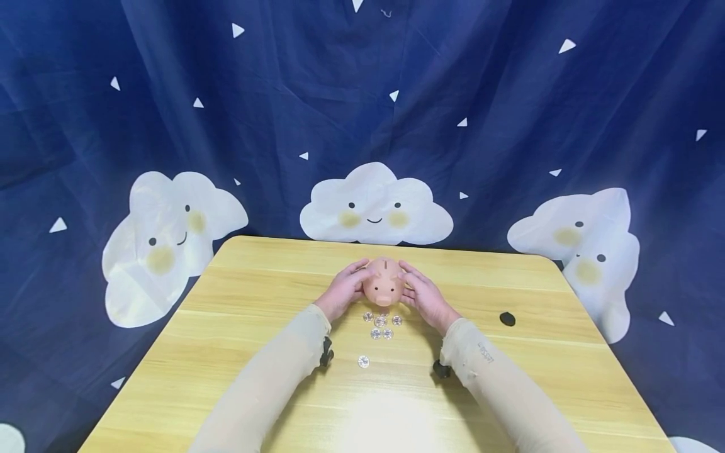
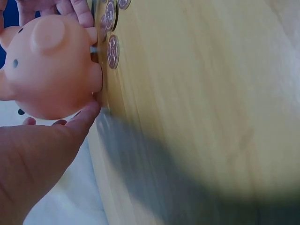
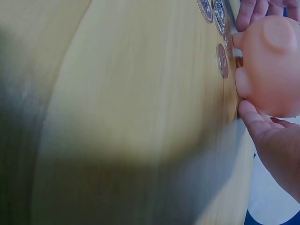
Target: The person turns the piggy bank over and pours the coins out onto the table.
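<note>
A pink piggy bank (image 1: 384,284) stands upright at the far middle of the table, its snout facing me and its coin slot on top. My left hand (image 1: 343,292) holds its left side, while my right hand (image 1: 425,298) holds the opposite side. In the left wrist view, the piggy bank's feet (image 2: 95,77) are close to the tabletop, with fingers low beside them. Several silver coins (image 1: 381,321) lie flat just in front of the snout. A single coin (image 1: 364,362) lies apart from these, closer to me.
Off to the right on the wooden table (image 1: 238,340) lies a small black disc (image 1: 507,319). Behind the table's far edge hangs a dark blue curtain (image 1: 362,119) with white clouds.
</note>
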{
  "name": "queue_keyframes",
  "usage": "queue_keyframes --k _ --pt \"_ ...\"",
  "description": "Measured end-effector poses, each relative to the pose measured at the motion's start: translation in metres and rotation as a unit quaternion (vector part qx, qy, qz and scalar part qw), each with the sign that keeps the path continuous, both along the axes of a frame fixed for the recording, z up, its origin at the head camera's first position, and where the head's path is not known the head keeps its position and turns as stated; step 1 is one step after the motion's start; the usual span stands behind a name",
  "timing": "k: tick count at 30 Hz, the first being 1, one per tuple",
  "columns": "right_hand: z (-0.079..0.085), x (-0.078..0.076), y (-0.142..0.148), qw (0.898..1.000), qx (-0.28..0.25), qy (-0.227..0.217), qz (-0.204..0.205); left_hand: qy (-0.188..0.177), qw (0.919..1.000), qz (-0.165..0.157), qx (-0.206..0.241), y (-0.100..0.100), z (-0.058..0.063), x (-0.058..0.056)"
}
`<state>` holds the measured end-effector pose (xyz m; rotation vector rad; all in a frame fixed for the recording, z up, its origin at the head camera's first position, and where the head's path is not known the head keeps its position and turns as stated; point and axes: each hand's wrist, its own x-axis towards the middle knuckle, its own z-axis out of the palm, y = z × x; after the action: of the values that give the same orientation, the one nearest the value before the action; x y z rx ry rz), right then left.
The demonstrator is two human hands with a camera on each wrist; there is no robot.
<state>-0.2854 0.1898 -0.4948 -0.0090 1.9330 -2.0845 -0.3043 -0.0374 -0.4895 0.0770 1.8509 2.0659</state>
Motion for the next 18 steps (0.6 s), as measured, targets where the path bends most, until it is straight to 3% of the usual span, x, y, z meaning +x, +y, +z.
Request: queue_keyframes --k 11,18 --pt "0.005 0.000 0.025 1.000 0.018 0.015 0.011 -0.004 0.9990 0.008 -0.043 -0.028 0.007 -0.003" --pt "0.008 0.005 0.050 0.998 0.057 0.026 0.013 0.005 0.9980 0.010 -0.062 -0.055 0.006 -0.005"
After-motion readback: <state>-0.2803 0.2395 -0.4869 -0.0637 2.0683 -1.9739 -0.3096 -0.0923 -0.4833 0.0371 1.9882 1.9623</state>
